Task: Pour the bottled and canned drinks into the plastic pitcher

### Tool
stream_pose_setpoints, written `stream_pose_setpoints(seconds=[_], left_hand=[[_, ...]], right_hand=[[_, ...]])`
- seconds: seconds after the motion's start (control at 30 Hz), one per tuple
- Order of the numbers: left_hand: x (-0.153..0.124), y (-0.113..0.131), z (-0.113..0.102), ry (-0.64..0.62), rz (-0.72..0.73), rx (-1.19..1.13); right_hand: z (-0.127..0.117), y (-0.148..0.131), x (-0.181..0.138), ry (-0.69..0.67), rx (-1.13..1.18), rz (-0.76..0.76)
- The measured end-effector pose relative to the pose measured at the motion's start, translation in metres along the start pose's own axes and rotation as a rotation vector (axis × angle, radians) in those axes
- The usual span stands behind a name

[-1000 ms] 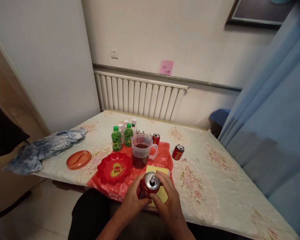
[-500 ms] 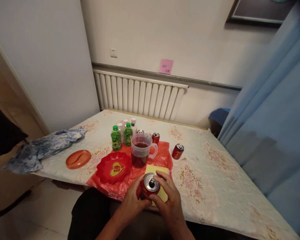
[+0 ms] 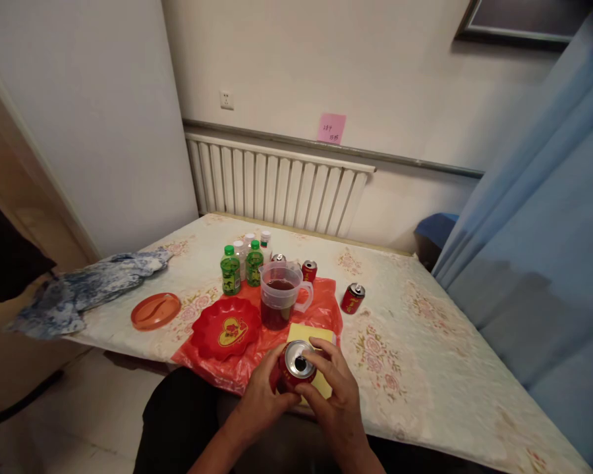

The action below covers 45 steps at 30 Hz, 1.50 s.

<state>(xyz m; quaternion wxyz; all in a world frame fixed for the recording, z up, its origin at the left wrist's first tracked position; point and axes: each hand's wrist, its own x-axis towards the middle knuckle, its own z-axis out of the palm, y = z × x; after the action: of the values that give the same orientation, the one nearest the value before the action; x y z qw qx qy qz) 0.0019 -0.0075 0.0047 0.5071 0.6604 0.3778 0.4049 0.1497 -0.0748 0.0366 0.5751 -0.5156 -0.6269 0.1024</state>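
Upright between my hands is a red drink can (image 3: 300, 364) with a silver top and a dark opening in it. My left hand (image 3: 264, 388) wraps the can's left side. My right hand (image 3: 336, 388) grips it from the right, with its index finger at the pull tab and the thumb low on the front. Under and behind the can lies a yellow pad (image 3: 321, 332). Just beyond stands a clear plastic jug (image 3: 279, 299) partly filled with dark brown liquid. A red scalloped plate (image 3: 207, 342) lies left of the jug. These rest on a red plastic sheet (image 3: 227, 378).
Green-capped bottles (image 3: 230, 273) and several white-capped ones stand behind the plate. One opened red can (image 3: 352, 298) stands at right, another (image 3: 309, 270) behind the jug. An orange lid (image 3: 155, 311) and crumpled blue-white cloth (image 3: 109, 283) lie left on the floral tablecloth (image 3: 425, 368).
The view has shifted slightly. Both hands keep hold of the can, and the right index finger has moved a little at the tab, so the opening shows more plainly.
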Motion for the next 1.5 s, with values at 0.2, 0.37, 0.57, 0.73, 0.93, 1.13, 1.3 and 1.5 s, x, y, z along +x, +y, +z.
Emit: stream_pose_setpoints(seconds=[0.2, 0.37, 0.57, 0.73, 0.93, 1.13, 1.3, 1.5], left_hand=[[-0.0009, -0.0005, -0.0007, -0.013, -0.015, 0.006], [-0.0008, -0.0024, -0.001, -0.033, 0.0, -0.007], [0.0007, 0.0051, -0.0014, -0.019, -0.022, -0.005], [0.0015, 0.0041, -0.0011, -0.01, -0.023, -0.021], [0.0013, 0.0032, -0.0006, -0.026, -0.01, -0.034], [0.0008, 0.0042, -0.0003, 0.009, 0.0, -0.006], [0.0005, 0.004, -0.0001, -0.014, 0.01, -0.009], [0.0001, -0.0012, -0.0005, -0.014, 0.012, -0.005]], right_hand=[[0.0003, 0.0003, 0.001, 0.005, -0.002, -0.011], [0.0002, 0.001, 0.0016, 0.006, -0.02, -0.009], [-0.0001, 0.0014, -0.0005, 0.019, -0.092, -0.027], [-0.0012, 0.0014, -0.0011, 0.012, -0.146, -0.102], [-0.0011, 0.0032, -0.0001, 0.006, -0.183, -0.144], [-0.0022, 0.004, 0.001, -0.023, -0.16, -0.07], [-0.0037, 0.0044, 0.003, -0.06, -0.135, -0.003], [-0.0045, 0.0046, 0.0055, -0.072, -0.102, 0.042]])
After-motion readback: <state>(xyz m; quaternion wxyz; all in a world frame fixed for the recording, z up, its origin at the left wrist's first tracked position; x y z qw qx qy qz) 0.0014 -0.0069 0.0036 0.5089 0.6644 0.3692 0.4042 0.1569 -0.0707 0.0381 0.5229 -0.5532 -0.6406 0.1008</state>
